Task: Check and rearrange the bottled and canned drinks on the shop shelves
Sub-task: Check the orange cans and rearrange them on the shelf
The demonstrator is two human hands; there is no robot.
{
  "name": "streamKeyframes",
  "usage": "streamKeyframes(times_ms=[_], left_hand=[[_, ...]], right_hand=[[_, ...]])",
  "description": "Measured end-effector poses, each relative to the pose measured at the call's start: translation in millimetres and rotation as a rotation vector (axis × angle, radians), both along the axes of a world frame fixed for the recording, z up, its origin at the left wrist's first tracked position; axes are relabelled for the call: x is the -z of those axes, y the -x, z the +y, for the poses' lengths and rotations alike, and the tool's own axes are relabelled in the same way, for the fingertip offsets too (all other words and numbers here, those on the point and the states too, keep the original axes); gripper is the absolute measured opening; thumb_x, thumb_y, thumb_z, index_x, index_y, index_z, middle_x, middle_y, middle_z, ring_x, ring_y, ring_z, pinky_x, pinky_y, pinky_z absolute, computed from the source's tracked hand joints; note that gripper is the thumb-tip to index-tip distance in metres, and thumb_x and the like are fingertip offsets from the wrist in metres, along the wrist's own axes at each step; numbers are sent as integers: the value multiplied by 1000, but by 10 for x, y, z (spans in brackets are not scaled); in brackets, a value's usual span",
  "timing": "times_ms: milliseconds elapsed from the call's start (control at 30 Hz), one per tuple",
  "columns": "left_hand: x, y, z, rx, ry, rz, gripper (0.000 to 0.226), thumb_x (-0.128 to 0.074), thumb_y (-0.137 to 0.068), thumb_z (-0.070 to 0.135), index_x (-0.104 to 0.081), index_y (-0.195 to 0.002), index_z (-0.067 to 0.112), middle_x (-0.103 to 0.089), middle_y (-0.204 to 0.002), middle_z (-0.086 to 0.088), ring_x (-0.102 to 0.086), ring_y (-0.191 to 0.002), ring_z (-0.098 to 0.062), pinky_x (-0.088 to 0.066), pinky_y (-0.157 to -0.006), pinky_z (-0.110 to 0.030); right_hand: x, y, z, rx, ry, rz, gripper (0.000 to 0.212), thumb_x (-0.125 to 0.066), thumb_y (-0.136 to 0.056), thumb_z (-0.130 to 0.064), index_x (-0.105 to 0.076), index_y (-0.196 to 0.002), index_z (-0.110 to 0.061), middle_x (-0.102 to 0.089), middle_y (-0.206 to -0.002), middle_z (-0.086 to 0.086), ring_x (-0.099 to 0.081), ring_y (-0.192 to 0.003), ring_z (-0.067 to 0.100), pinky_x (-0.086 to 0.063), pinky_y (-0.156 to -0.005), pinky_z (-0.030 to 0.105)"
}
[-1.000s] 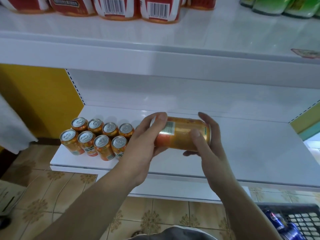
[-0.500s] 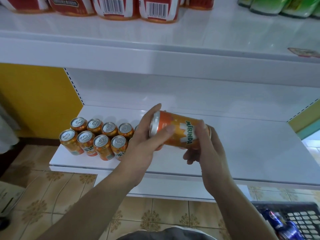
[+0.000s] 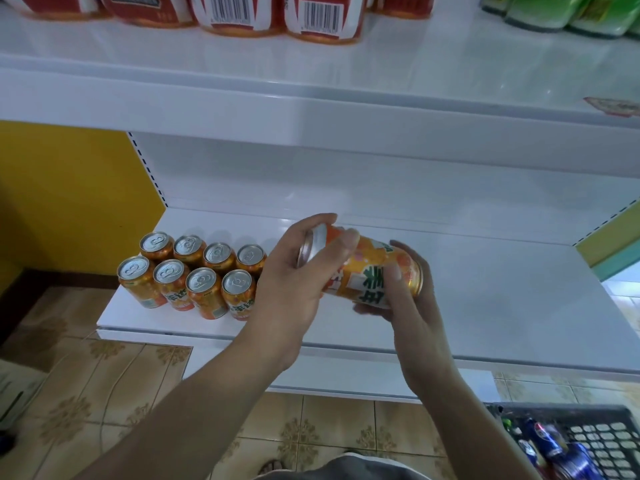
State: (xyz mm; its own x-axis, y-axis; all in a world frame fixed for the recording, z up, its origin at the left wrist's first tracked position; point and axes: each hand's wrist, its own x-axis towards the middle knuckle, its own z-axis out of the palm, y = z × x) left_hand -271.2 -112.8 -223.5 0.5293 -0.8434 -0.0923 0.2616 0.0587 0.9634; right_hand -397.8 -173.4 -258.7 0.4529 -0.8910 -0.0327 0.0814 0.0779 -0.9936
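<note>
An orange soda can (image 3: 367, 271) lies on its side in the air above the lower white shelf (image 3: 485, 299), held by both hands. My left hand (image 3: 298, 275) grips its silver top end, fingers curled over the rim. My right hand (image 3: 401, 299) cups the can's bottom end from below, thumb on its side. Several matching orange cans (image 3: 194, 275) stand upright in two rows at the shelf's left end, just left of my left hand.
Red packs with barcodes (image 3: 277, 12) and green packs (image 3: 561, 12) sit on the upper shelf (image 3: 311, 112). A dark plastic basket (image 3: 581, 441) holding blue cans stands on the tiled floor at bottom right. A yellow wall (image 3: 69, 195) bounds the shelf's left side.
The can has been turned in both hands, showing a different side of its label, and has tilted so its top end points up to the left. The hands stayed above the shelf.
</note>
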Motion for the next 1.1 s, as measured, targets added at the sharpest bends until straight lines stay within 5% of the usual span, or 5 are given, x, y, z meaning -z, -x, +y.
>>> streamKeyframes(times_ms=[67, 200, 533, 667, 1100], left_hand=[[-17, 9, -3, 12, -45, -42, 62, -75, -61, 63, -65, -118, 40, -63, -127, 3, -67, -109, -18, -59, -90, -33], [39, -63, 22, 215, 21, -12, 56, -72, -80, 37, -57, -134, 37, -63, -132, 5, -59, -124, -18, -48, -105, -37], [78, -56, -10, 337, 167, 22, 55, -61, -85, 14, -52, -136, 33, -63, -136, 9, -54, -130, -11, -51, -98, -26], [93, -4, -20, 344, 221, 23, 50, -65, -87, 17, -59, -134, 32, -63, -135, 3, -54, -130, -18, -46, -99, -39], [-36, 109, -86, 298, 234, 144, 31, -55, -86, 11, -76, -107, 22, -72, -115, -2, -62, -104, -12, -50, -78, -19]], right_hand=[[21, 3, 2, 13, 11, -46, 43, -54, -89, -44, -48, -130, -32, -71, -97, -16, -73, -90, 15, -58, -68, 25], [-22, -35, -29, 86, -283, -129, 62, -48, -88, -66, -61, -106, -8, -59, -85, 22, -54, -49, 17, -43, -43, 24], [20, -11, -152, 13, -511, -248, 57, -37, -98, -61, -58, -93, -8, -53, -76, 17, -31, -33, 11, -23, -30, 17], [-10, 20, -196, -123, -600, -288, 61, -28, -102, -53, -69, -83, -11, -59, -72, 14, -24, -32, 10, -17, -30, 14], [63, 6, -306, -355, -722, -427, 54, -26, -101, -34, -69, -74, -17, -55, -69, 2, -39, -47, 13, -35, -41, 19]])
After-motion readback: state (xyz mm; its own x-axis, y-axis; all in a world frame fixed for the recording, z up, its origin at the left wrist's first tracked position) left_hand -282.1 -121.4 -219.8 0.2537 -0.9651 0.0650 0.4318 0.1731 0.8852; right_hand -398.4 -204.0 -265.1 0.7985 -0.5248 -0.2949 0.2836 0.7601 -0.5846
